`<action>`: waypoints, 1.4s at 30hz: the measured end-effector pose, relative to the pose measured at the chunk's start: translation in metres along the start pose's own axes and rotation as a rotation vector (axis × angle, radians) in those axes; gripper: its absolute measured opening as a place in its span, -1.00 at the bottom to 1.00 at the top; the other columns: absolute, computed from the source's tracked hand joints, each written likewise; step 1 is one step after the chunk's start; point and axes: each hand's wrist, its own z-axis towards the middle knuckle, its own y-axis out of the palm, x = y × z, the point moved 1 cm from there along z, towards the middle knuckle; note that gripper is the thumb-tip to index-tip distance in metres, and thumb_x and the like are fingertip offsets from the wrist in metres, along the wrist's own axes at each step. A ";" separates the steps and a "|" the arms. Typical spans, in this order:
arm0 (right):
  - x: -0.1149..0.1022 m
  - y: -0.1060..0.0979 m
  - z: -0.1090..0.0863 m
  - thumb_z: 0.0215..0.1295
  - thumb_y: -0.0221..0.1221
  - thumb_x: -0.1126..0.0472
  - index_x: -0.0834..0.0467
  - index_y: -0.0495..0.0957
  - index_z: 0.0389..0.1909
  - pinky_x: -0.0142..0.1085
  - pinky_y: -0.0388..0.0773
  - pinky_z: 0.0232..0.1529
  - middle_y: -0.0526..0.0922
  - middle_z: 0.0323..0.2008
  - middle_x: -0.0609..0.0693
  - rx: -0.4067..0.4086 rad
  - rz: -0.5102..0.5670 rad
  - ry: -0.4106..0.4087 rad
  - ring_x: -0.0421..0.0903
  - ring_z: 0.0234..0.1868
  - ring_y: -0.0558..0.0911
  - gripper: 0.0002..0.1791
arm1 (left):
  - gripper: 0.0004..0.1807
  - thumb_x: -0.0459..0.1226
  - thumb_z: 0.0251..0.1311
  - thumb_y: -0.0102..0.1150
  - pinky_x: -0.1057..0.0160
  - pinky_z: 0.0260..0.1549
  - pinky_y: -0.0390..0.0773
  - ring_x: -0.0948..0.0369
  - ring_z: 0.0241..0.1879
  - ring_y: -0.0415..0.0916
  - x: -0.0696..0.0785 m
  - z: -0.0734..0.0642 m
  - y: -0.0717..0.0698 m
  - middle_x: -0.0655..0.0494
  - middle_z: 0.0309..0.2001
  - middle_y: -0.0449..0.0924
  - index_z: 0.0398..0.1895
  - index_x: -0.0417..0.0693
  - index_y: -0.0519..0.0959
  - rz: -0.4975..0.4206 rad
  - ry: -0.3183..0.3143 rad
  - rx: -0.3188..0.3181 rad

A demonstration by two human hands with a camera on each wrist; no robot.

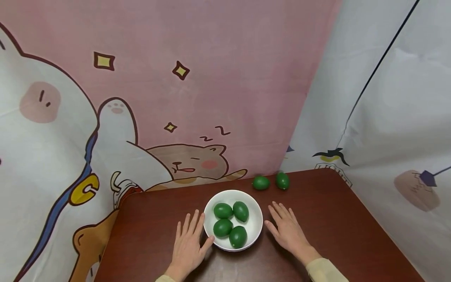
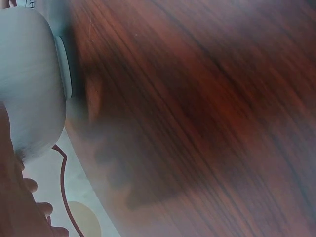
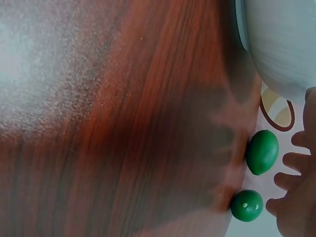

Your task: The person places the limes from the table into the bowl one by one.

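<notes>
A white bowl [image 1: 253,207] stands on the brown table, holding several green limes [image 1: 223,227]. Beside its left edge is my left hand [image 1: 188,247], fingers spread and straight, the thumb by the rim; whether it touches the bowl I cannot tell. My right hand [image 1: 289,232] is a little apart from the bowl's right side, its fingers extended and nothing held. Two more limes lie behind the bowl near the table's back edge, a left one [image 1: 261,183] and a right one [image 1: 282,181]. In the right wrist view, the bowl's outer wall [image 3: 284,44] rises past my fingers.
The dark wooden table [image 1: 148,219] ends at the back against a pink cartoon-print cloth [image 1: 229,78]. A whitish printed cloth [image 1: 398,137] hangs along the right side.
</notes>
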 end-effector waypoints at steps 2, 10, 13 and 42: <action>0.002 0.001 0.001 0.46 0.22 -0.05 0.27 0.46 0.41 0.30 0.16 0.45 0.40 0.45 0.26 0.004 -0.002 -0.001 0.30 0.49 0.33 -0.35 | -0.13 0.28 0.36 0.07 -0.35 0.43 0.08 -0.12 0.59 0.03 0.001 0.000 0.000 0.04 0.63 0.11 0.60 0.05 0.27 0.002 0.007 0.014; 0.005 0.005 0.002 0.45 0.24 -0.03 0.29 0.49 0.38 0.29 0.22 0.43 0.42 0.43 0.29 0.002 0.009 0.011 0.33 0.47 0.34 -0.37 | -0.15 0.26 0.36 0.09 -0.34 0.42 0.10 -0.10 0.59 0.04 0.003 0.002 -0.003 0.03 0.62 0.13 0.59 0.05 0.28 0.048 0.023 0.015; 0.007 0.004 0.004 0.45 0.24 -0.03 0.29 0.48 0.38 0.29 0.23 0.43 0.41 0.43 0.30 -0.010 0.005 0.017 0.33 0.47 0.34 -0.36 | -0.15 0.27 0.38 0.06 -0.33 0.44 0.05 -0.10 0.60 0.01 0.003 0.002 -0.003 0.03 0.63 0.10 0.60 0.06 0.26 0.048 0.021 -0.010; 0.019 -0.008 0.060 0.40 0.29 0.03 0.37 0.46 0.37 0.26 0.28 0.41 0.41 0.41 0.37 -0.008 -0.034 -0.029 0.38 0.43 0.38 -0.33 | -0.15 0.28 0.41 -0.01 -0.33 0.46 0.02 -0.12 0.60 0.00 0.005 0.003 -0.008 -0.02 0.63 0.11 0.63 0.11 0.20 0.048 -0.040 -0.089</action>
